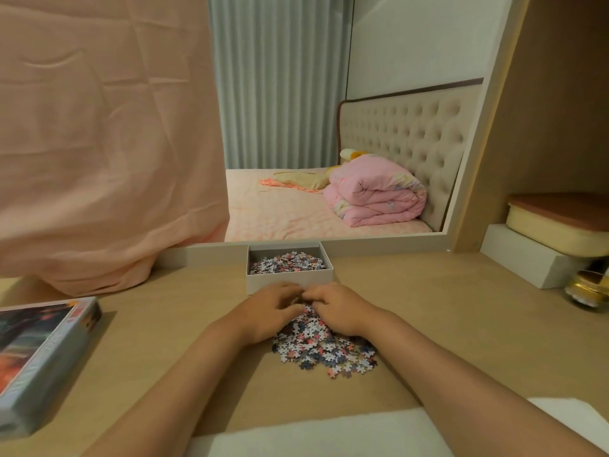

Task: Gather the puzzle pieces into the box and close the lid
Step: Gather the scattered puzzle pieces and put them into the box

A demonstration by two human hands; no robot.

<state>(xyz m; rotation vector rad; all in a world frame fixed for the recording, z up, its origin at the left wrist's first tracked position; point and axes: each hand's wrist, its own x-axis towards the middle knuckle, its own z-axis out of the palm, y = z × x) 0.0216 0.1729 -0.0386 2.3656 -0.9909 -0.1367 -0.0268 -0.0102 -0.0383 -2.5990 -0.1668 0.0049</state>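
A white open box stands at the back of the wooden desk, with several puzzle pieces inside. A heap of loose puzzle pieces lies on the desk in front of it. My left hand and my right hand meet over the far end of the heap, just before the box's front wall, fingers curled round a bunch of pieces. The printed puzzle lid lies picture-side up at the desk's left edge.
A pink cloth hangs over the mirror's left half down to the desk. At the right stand a white block, a cream container and a gold-lidded jar. A white pad lies along the near edge.
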